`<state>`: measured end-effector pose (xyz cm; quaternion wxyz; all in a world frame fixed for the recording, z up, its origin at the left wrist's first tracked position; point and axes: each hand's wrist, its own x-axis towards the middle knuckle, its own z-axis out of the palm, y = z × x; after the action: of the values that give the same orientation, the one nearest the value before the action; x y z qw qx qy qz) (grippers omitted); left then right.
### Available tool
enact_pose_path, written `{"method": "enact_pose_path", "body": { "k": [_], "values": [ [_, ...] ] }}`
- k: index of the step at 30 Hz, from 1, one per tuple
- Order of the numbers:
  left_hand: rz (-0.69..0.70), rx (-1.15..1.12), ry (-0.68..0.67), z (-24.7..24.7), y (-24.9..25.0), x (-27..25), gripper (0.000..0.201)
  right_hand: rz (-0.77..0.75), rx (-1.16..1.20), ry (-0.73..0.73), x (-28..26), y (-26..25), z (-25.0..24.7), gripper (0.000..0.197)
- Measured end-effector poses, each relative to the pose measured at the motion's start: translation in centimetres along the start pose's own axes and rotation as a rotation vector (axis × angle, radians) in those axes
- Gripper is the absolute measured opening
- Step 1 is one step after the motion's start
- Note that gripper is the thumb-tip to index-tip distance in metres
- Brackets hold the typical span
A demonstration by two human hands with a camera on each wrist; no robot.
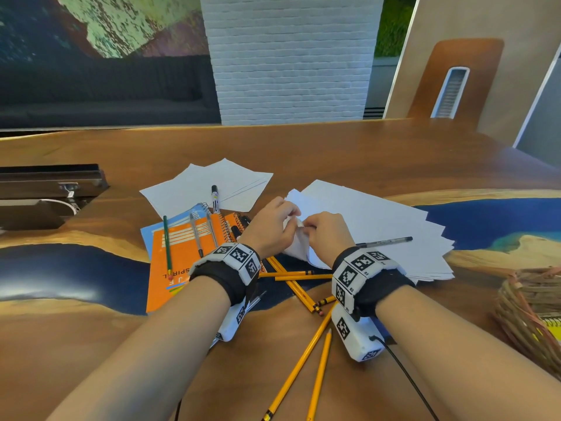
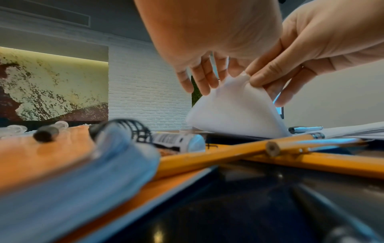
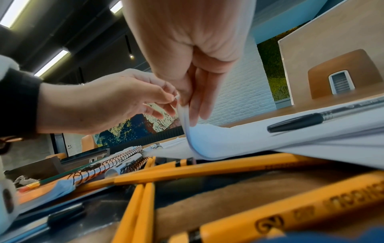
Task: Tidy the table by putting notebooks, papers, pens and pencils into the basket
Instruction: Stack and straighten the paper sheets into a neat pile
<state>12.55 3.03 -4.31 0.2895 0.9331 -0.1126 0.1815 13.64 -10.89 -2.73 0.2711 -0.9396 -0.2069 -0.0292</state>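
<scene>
Both hands, left hand [image 1: 270, 226] and right hand [image 1: 326, 235], pinch the white paper stack's [image 1: 379, 226] near-left corner; next, lift it toward the woven basket [image 1: 528, 302].

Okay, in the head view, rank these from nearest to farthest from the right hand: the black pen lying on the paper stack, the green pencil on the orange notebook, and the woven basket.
From the right hand:
1. Black pen, just to its right on the paper stack.
2. Green pencil, across to the left on the orange notebook.
3. Woven basket, at the table's far right edge.
</scene>
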Motion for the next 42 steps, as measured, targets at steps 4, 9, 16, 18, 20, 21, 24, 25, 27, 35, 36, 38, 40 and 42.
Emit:
{"method": "enact_pose_path", "body": {
  "k": [4, 9, 16, 18, 20, 21, 24, 25, 27, 35, 36, 38, 40, 42],
  "values": [
    [-0.003, 0.008, -0.036, -0.1, 0.2, -0.1, 0.028, 0.003, 0.036, 0.030, -0.2, 0.0, 0.0, 0.031],
    [-0.131, 0.088, -0.028, 0.2, -0.4, 0.3, 0.055, 0.012, 0.099, 0.230, -0.7, -0.2, -0.7, 0.021],
    [-0.279, 0.338, -0.200, -0.1, -0.2, 0.3, 0.095, -0.034, 0.207, 0.543, -2.8, -0.5, -3.0, 0.021],
    [-0.244, 0.273, -0.154, -0.4, 0.2, 0.3, 0.100, -0.060, 0.261, 0.607, -3.3, -0.4, -4.1, 0.024],
    [-0.173, 0.077, -0.051, -1.2, 1.3, 0.3, 0.097, -0.123, 0.322, 0.710, -3.6, -0.5, -5.8, 0.031],
    [-0.183, -0.040, -0.001, -1.8, 2.0, 0.4, 0.096, -0.151, 0.354, 0.756, -3.6, -0.5, -6.9, 0.033],
    [-0.289, -0.446, 0.163, -3.8, 3.6, 1.4, 0.092, -0.239, 0.437, 0.882, -3.5, -0.7, -10.2, 0.031],
    [-0.302, -0.580, 0.183, -4.5, 3.9, 1.8, 0.086, -0.262, 0.467, 0.930, -3.6, -0.8, -11.2, 0.029],
    [-0.327, -0.739, 0.137, -5.8, 4.8, 2.1, 0.073, -0.293, 0.534, 1.016, -3.8, -1.0, -12.9, 0.028],
    [-0.253, -0.906, 0.283, -8.8, 10.6, 2.8, 0.014, -0.260, 0.928, 1.024, -5.6, -1.8, -16.3, 0.043],
    [-0.251, -0.911, 0.336, -9.2, 11.0, 2.9, 0.014, -0.253, 0.992, 1.006, -5.9, -1.8, -16.5, 0.046],
    [-0.233, -0.912, 0.423, -10.1, 11.5, 3.0, 0.014, -0.229, 1.094, 0.920, -6.2, -1.4, -16.9, 0.054],
    [-0.213, -0.918, 0.483, -10.6, 11.8, 2.9, 0.014, -0.212, 1.061, 0.775, -6.4, -0.8, -16.8, 0.046],
    [-0.224, -0.906, 0.505, -10.5, 11.9, 2.5, 0.015, -0.182, 0.925, 0.632, -6.5, -0.3, -16.4, 0.028]
  ]
}}
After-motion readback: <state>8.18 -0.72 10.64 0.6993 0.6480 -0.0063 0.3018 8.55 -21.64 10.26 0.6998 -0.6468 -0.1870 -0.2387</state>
